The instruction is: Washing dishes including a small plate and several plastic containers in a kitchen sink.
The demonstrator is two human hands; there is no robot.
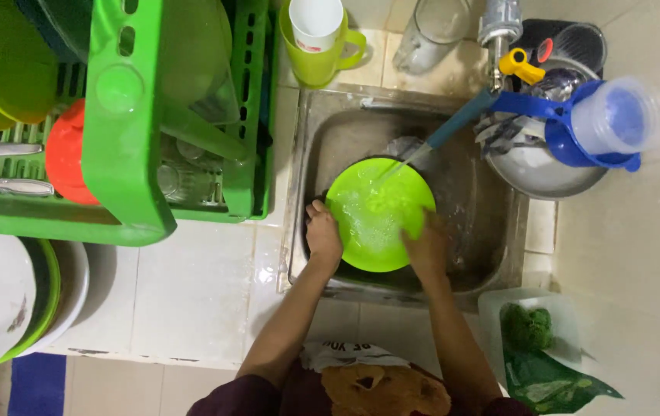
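A bright green round plate point(372, 202) is held over the steel sink point(314, 131). My left hand point(322, 235) grips its left rim. My right hand point(426, 246) lies flat on the plate's lower right face, rubbing the wet surface. Water runs onto the plate from the tap's blue hose point(457, 123) above. The plate shows foam and water. My right palm hides part of the rim.
A green dish rack point(126, 123) with plates and an orange lid stands at left. Stacked white plates point(6, 300) sit lower left. A green mug point(318, 54) and glass jug point(430, 35) stand behind the sink. Right: steel bowl with utensils point(542, 166), blue jug point(611, 119), scrubber tub point(526, 327).
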